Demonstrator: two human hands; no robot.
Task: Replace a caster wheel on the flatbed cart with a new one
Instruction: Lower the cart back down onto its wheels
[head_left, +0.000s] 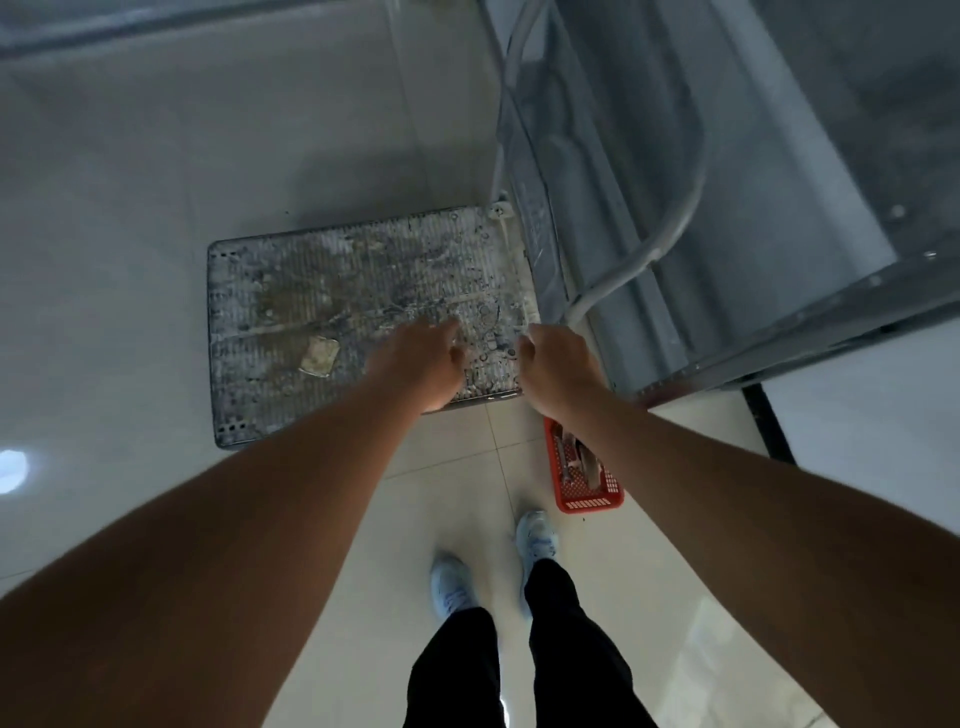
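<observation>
The flatbed cart (332, 291) stands on the tiled floor below me, its ribbed grey deck dirty and stained. Its white tubular handle (670, 228) rises at the right end. My left hand (421, 364) reaches out above the deck's near right part with fingers loosely spread, holding nothing. My right hand (558, 364) hangs over the deck's right edge near the handle base, fingers loosely curled and empty. No caster wheel shows; the wheels are hidden under the deck.
A red plastic basket (597, 496) with metal tools sits on the floor by my right foot (537, 535). A grey metal door frame (753, 291) runs along the right. A scrap of tape (319, 354) lies on the deck. Open tiled floor spreads to the left.
</observation>
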